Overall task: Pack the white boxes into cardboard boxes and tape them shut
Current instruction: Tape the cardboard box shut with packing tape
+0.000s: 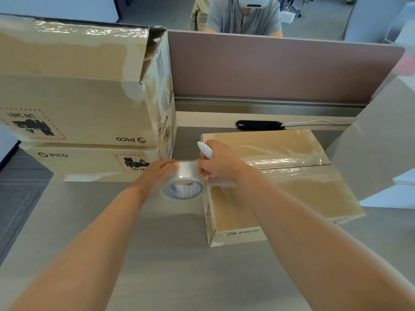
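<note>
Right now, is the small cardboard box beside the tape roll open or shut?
Shut. The box has its two top flaps lying flat and meeting in the middle, and shiny clear tape covers them.

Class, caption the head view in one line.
Left hand holds a tape roll beside a cardboard box; right hand grips a white tool.

I see a tape roll (183,182) of clear, glossy plastic film. The closed cardboard box (292,198) is matt brown paperboard, with shiny tape strips across its top. The stacked boxes (78,97) show the same cardboard, scuffed, under wrinkled glossy tape. The table (179,254) looks matt grey and faintly grained. The white tool (204,150) is smooth plastic.
</note>
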